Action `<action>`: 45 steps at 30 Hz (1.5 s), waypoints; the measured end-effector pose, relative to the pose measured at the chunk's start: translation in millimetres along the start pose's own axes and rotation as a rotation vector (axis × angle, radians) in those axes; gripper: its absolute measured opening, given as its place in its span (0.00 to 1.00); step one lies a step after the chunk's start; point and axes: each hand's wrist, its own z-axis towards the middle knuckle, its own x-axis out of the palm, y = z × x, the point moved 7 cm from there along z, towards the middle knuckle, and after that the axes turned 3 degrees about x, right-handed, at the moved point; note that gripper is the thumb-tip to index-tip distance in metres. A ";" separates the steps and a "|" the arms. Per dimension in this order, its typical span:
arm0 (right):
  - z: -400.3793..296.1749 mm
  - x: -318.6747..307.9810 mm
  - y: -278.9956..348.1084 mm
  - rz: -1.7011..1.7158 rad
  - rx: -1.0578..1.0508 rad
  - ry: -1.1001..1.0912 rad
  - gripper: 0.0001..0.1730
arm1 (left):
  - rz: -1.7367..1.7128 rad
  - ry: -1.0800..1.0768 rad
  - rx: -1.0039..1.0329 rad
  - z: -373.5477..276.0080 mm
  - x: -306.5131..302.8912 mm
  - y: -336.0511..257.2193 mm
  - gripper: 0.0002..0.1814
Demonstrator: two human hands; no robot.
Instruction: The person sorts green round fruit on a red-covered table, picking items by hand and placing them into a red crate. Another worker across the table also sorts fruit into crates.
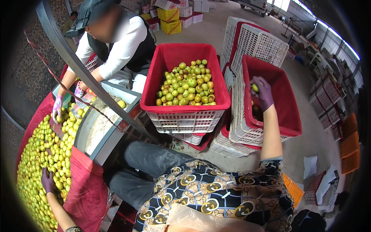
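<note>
My right hand, in a purple glove, is over the left side of a white plastic crate with a red lining, its fingers around a green jujube-like fruit. A few fruits show low in that crate, partly hidden by my hand. My left hand, also gloved in purple, lies among a large heap of green-yellow fruits on a red-covered table at the left; whether it grips one is unclear. Ahead of me, a second red-lined crate holds many green and reddish-brown fruits.
A co-worker sits at the upper left, with gloved hands at the heap. A curved metal bar and a twisted cord cross above the metal-edged table. Other white crates stand beyond the right crate; yellow crates are farther back.
</note>
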 end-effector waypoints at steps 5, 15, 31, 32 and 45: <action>57.7 -75.5 -90.3 -1.081 0.240 0.432 0.13 | 0.072 0.045 -0.013 -5.4 3.2 -17.0 0.28; -35.0 -21.1 25.1 -1.217 -0.246 -0.243 0.25 | 0.098 -0.028 0.036 -39.6 -57.6 -90.3 0.24; -418.7 612.6 136.9 -0.059 -1.275 1.452 0.17 | 0.054 0.192 -0.031 -35.8 -27.7 -49.2 0.26; -435.1 645.9 131.3 -0.066 -1.351 1.474 0.19 | 0.060 0.203 -0.040 -37.0 -30.9 -48.0 0.26; -470.9 881.6 43.4 -0.731 -1.535 1.801 0.60 | -0.045 0.178 0.071 -31.2 -31.5 -54.7 0.23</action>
